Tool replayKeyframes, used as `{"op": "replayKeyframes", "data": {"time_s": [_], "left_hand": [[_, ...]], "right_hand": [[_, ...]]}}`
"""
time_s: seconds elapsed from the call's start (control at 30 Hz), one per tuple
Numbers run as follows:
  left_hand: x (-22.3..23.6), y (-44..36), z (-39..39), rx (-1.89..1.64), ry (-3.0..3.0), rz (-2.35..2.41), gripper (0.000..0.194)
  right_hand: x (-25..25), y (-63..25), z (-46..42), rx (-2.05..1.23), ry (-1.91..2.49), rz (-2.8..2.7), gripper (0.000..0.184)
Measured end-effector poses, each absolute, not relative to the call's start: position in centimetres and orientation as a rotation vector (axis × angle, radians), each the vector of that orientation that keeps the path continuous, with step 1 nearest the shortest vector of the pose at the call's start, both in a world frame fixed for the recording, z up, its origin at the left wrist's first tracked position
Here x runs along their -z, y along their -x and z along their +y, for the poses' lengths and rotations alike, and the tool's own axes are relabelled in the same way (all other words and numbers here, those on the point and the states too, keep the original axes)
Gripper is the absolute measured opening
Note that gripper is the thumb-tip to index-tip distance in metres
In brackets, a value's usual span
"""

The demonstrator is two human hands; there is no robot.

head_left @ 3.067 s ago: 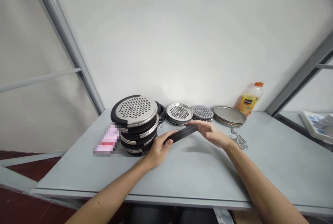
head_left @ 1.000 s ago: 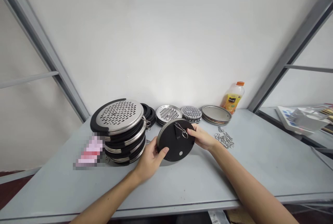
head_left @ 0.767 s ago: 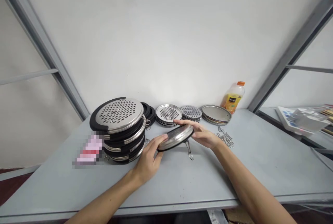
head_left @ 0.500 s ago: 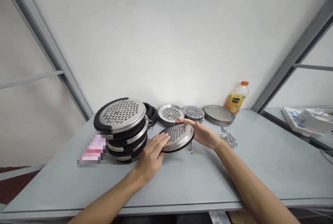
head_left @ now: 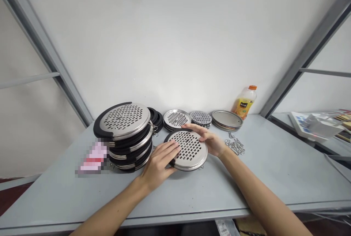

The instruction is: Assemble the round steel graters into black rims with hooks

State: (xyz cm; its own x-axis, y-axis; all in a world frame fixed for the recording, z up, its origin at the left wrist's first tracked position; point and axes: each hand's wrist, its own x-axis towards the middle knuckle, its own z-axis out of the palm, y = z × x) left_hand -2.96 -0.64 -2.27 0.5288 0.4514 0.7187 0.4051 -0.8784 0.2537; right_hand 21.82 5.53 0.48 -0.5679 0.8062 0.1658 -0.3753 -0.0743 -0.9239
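Steel and black rubber make up the stack of finished graters [head_left: 124, 133] at my far left on the grey table [head_left: 274, 177]. Just beside it my left hand [head_left: 160, 161] grips the near-left rim of the perforated disc [head_left: 189, 150], which faces up, tilted toward me. My right hand [head_left: 208, 139] clasps its far-right rim. Behind lie loose discs [head_left: 177, 119], then clips [head_left: 234, 144] and a juice bottle [head_left: 245, 102].

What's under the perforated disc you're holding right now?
The perforated disc shows a black rim at its left edge and a bit of wire ring poking out below. Whether it rests on the grey table, and its whole underside, is hidden.
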Motion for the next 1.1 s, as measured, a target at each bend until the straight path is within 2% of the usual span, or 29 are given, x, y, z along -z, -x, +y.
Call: {"op": "replayKeyframes", "data": {"time_s": [0.2, 0.37, 0.5, 0.57, 0.67, 0.93, 1.1], "left_hand": [[2.0, 3.1, -0.5, -1.405, -2.482, 0.724, 0.050], [1.7, 2.7, -0.8, -1.515, -2.100, 0.777, 0.040], [1.8, 2.2, -0.8, -1.454, -1.775, 0.849, 0.033], [1.8, 2.1, -0.8, -1.418, -1.679, 0.847, 0.031], [1.6, 1.9, -0.7, -1.384, -1.600, 0.832, 0.028], [2.2, 1.4, -0.4, -1.219, -1.654, 0.768, 0.026], [3.4, 1.6, -0.4, -1.171, -1.760, 0.886, 0.046]], "right_hand": [[-0.9, -21.6, 5.2, -1.779, 0.515, -1.319, 0.047], [-1.2, -22.7, 5.4, -1.715, 0.454, -1.461, 0.064], [-0.8, -23.3, 5.8, -1.681, 0.498, -1.568, 0.070], [-0.1, -23.0, 6.0, -1.667, 0.546, -1.607, 0.071], [1.1, -22.1, 5.9, -1.659, 0.609, -1.599, 0.061], [1.9, -22.1, 6.1, -1.694, 0.586, -1.248, 0.046], [1.4, -22.3, 6.2, -1.672, 0.595, -1.223, 0.039]]}}
